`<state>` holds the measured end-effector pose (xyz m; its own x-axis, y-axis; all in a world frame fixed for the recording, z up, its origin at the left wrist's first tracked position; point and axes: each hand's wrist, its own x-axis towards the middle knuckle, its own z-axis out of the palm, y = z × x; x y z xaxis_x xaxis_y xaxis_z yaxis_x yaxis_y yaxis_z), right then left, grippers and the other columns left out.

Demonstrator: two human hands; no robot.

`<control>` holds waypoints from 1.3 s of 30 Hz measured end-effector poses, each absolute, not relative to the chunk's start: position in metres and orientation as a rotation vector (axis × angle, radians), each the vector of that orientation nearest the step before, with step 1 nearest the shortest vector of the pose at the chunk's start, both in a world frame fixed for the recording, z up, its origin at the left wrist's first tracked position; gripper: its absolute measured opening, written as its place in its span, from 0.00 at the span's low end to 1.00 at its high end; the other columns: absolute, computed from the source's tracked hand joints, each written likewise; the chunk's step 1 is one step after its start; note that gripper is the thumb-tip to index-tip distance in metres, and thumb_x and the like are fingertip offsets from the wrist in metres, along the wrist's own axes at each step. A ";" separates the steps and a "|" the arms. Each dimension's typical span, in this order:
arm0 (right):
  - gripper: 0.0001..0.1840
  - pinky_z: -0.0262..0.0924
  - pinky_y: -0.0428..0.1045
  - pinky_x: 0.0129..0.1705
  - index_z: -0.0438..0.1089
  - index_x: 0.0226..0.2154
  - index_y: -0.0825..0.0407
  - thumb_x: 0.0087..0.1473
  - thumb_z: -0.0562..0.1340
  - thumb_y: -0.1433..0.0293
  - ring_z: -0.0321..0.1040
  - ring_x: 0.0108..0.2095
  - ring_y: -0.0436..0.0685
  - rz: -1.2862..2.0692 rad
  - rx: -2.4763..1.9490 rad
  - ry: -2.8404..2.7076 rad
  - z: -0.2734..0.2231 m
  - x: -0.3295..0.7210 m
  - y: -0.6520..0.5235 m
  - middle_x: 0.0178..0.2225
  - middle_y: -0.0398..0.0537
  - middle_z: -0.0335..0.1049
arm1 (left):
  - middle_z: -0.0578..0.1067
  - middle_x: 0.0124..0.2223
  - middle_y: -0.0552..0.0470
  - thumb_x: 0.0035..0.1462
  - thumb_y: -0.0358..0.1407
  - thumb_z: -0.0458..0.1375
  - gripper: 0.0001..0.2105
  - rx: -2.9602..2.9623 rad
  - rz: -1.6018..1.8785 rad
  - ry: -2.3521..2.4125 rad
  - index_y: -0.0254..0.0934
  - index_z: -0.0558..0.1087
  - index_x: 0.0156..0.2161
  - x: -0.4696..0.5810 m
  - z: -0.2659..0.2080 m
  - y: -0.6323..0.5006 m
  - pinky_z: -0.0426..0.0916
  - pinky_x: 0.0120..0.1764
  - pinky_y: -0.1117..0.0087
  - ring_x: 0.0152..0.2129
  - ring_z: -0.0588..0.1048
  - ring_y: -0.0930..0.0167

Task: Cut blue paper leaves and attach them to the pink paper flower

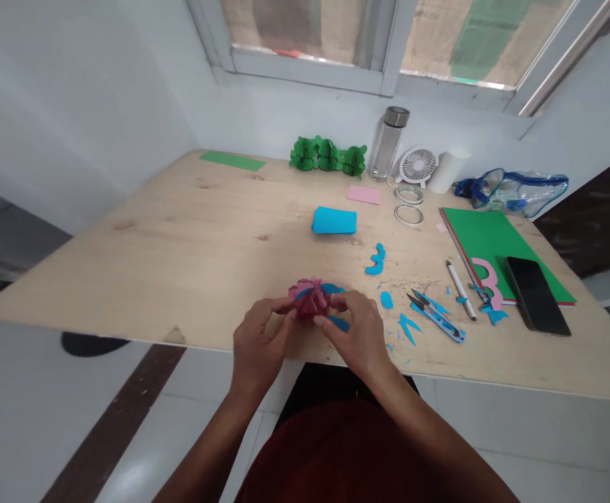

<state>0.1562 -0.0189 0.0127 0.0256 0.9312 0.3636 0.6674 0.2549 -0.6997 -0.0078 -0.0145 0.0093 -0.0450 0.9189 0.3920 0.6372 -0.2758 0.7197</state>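
Together, the left hand (pixel 259 338) and right hand (pixel 361 331), both partly curled, pinch a ruffled pink paper rosette (pixel 311 303) above a knotty wooden tabletop (pixel 205 244).

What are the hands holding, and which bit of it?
The pink paper: the left hand has finger and thumb at its left side, the right hand at its right side.

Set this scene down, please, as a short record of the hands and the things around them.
Left hand: pinching the left side of the pink pleated paper
Right hand: pinching its right side
Beyond the hands: blue paper stack
To their right: snips, white pen, blue scraps
Far right: black phone, partly on green sheet
At the back: bottle, small fan
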 end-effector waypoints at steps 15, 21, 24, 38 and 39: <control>0.05 0.52 0.52 0.39 0.70 0.31 0.51 0.54 0.58 0.73 0.67 0.32 0.55 0.091 -1.452 -1.675 0.006 0.138 -0.013 0.27 0.45 0.71 | 0.76 0.35 0.50 0.57 0.36 0.54 0.07 1.921 1.245 1.630 0.38 0.73 0.35 -0.006 0.001 -0.010 0.68 0.41 0.65 0.35 0.75 0.68; 0.04 0.52 0.52 0.38 0.68 0.28 0.51 0.53 0.59 0.72 0.65 0.31 0.56 -0.003 -1.450 -1.657 0.001 0.133 -0.009 0.25 0.44 0.70 | 0.76 0.35 0.50 0.57 0.36 0.53 0.06 1.956 1.256 1.596 0.38 0.72 0.36 -0.005 0.002 -0.011 0.69 0.40 0.64 0.34 0.75 0.67; 0.05 0.52 0.52 0.37 0.68 0.27 0.52 0.52 0.58 0.74 0.64 0.30 0.55 -0.034 -1.442 -1.640 -0.001 0.133 -0.008 0.24 0.44 0.69 | 0.76 0.35 0.51 0.57 0.36 0.54 0.06 1.929 1.260 1.586 0.39 0.72 0.36 -0.004 0.004 -0.014 0.70 0.40 0.64 0.34 0.75 0.68; 0.05 0.49 0.51 0.36 0.70 0.30 0.50 0.53 0.58 0.73 0.62 0.28 0.53 -0.033 -1.366 -1.677 0.008 0.131 -0.007 0.23 0.41 0.66 | 0.71 0.48 0.46 0.54 0.31 0.57 0.17 2.230 1.331 1.473 0.40 0.66 0.50 -0.003 0.045 0.002 0.65 0.49 0.57 0.48 0.69 0.62; 0.05 0.49 0.50 0.35 0.70 0.31 0.49 0.52 0.58 0.73 0.62 0.28 0.53 -0.029 -1.364 -1.686 0.007 0.132 -0.007 0.23 0.41 0.66 | 0.72 0.48 0.47 0.54 0.31 0.56 0.15 2.269 1.270 1.439 0.41 0.67 0.48 -0.005 0.048 0.006 0.65 0.49 0.58 0.47 0.69 0.63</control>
<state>0.1316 -0.0072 0.0075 0.0553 0.7531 0.6556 0.7753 0.3813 -0.5034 -0.0051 0.0059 0.0485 0.1716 0.8062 0.5662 0.6620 -0.5200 0.5398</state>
